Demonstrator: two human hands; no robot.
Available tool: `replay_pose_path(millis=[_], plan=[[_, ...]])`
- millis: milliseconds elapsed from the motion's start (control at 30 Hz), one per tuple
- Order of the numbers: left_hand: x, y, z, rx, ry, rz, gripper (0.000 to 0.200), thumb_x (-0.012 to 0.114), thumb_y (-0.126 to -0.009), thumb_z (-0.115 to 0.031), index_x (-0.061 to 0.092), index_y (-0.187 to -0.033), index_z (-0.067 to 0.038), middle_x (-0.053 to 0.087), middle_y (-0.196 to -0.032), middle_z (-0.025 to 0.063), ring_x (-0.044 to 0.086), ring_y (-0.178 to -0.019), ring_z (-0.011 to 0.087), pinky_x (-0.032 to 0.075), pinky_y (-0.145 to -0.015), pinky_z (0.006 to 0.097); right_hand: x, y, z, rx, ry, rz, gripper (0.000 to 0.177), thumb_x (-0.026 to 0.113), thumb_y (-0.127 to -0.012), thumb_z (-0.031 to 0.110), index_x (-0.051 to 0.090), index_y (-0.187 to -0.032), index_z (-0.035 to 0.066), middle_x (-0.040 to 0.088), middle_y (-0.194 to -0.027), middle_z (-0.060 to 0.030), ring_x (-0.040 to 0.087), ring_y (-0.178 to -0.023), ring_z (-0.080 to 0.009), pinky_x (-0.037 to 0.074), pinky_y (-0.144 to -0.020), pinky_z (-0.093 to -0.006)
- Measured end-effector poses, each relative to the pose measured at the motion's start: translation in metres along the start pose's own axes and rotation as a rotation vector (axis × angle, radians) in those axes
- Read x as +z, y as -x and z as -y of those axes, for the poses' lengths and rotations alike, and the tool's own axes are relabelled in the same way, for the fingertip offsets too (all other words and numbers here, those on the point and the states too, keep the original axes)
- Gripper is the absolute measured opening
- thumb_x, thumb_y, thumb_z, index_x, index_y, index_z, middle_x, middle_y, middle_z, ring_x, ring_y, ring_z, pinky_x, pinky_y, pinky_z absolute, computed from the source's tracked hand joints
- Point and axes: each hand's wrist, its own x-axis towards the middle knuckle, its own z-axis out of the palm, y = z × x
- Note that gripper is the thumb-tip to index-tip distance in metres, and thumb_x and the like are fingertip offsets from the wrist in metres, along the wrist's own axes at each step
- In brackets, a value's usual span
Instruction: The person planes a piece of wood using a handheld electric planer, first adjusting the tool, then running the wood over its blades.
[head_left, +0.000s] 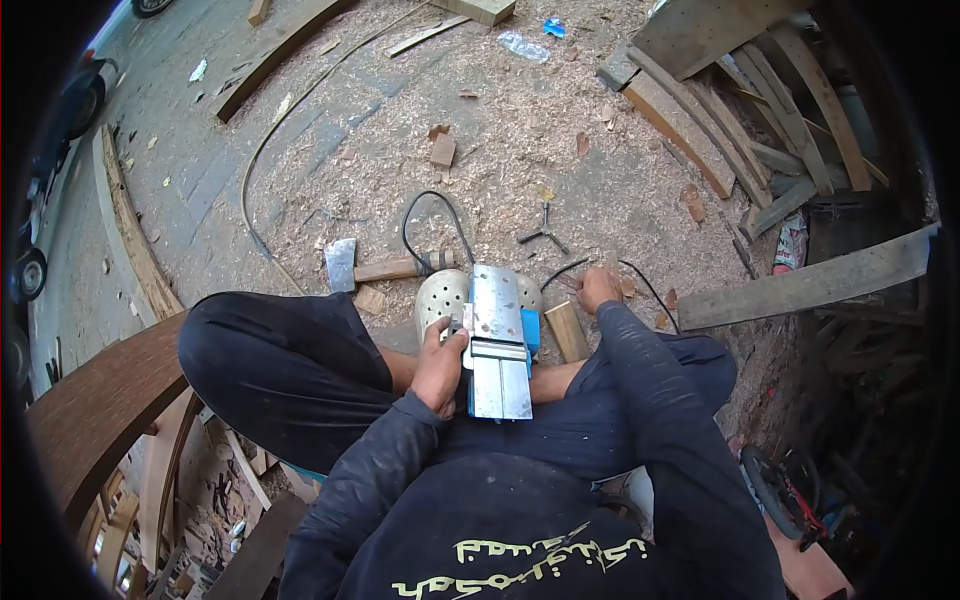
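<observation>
Left hand (440, 365) gripping one planer (498, 372), right hand (598, 290), one hatchet (362, 268)

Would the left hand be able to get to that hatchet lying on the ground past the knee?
Probably yes. The hatchet lies just past the left knee, with nothing covering its handle. The left hand is holding the planer, though, so it would have to let go first.
</observation>
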Motion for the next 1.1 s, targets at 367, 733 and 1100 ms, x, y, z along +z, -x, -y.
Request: replay_pose_path(millis=[367, 733, 1100], plan=[[0.004, 0.006, -0.005, -0.003, -0.03, -0.022, 0.061, 0.057, -0.112, -0.013, 0.033, -0.165, 0.003, 0.062, -0.144, 0.0262, 0.066, -0.125, 0.0287, 0.054, -0.105, 0.038, -0.01, 0.006, 0.029, -0.066, 0.175, 0.105, 0.026, 0.07, -0.087, 0.012, 0.084, -0.107, 0.002, 0.079, -0.113, -0.0301, 0.078, -0.11, -0.0447, 0.062, -0.099, -0.0525], [-0.004, 0.009, -0.006, 0.01, -0.035, 0.034, 0.07, 0.057, -0.104, -0.011, 0.035, -0.169, 0.006, 0.062, -0.146, 0.0243, 0.062, -0.129, 0.0276, 0.049, -0.11, 0.0363, -0.077, 0.004, 0.056, -0.083, -0.594, -0.025, 0.026, 0.077, -0.091, 0.011, 0.082, -0.115, 0.002, 0.08, -0.103, -0.0218, 0.079, -0.095, -0.0269, 0.062, -0.086, -0.0397], [0.001, 0.026, -0.019, 0.003, -0.078, 0.067, 0.069, 0.052, -0.106, -0.002, 0.029, -0.17, 0.008, 0.063, -0.146, 0.0219, 0.066, -0.12, 0.0198, 0.052, -0.105, 0.0306, -0.116, 0.153, 0.137, -0.406, -1.119, 0.259, 0.024, 0.079, -0.1, 0.01, 0.079, -0.122, -0.001, 0.081, -0.101, -0.0056, 0.069, -0.085, -0.0085, 0.055, -0.077, -0.0266]])
